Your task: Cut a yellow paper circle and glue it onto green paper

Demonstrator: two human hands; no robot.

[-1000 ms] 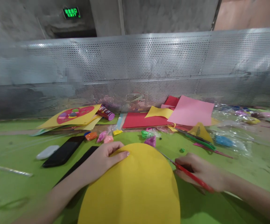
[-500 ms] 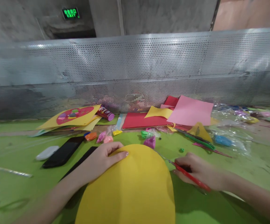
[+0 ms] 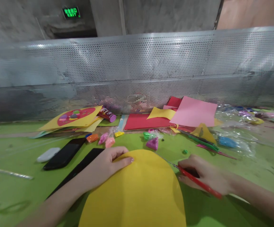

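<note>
In the head view, the large yellow paper (image 3: 137,189) is held up over the near part of the green table (image 3: 253,179), its rounded edge turned away. At that edge's left side, the paper is pinched by the left hand (image 3: 107,165), the thumb laid on top and the other fingers tucked behind, partly hidden. To the right of the paper, red-handled scissors (image 3: 200,182) are gripped by the right hand (image 3: 203,173), its fingers curled round the handles. The blades are pointed at the paper's upper right edge; whether it is touched by them cannot be told.

Left of the paper, a black phone (image 3: 64,154) is seen lying beside a small white case (image 3: 48,155), and a dark flat object (image 3: 85,164) is partly covered by the left forearm. Just beyond the paper's top, a purple lump (image 3: 152,143) is set near a green packet (image 3: 147,135). Farther beyond it, red sheets (image 3: 144,122) are spread, and by them a pink sheet (image 3: 193,112) is propped. Beyond the paper to the right, green-handled scissors (image 3: 205,143) are laid near a blue packet (image 3: 227,141). Behind everything beyond the paper, a perforated metal panel (image 3: 139,69) is stood.
</note>
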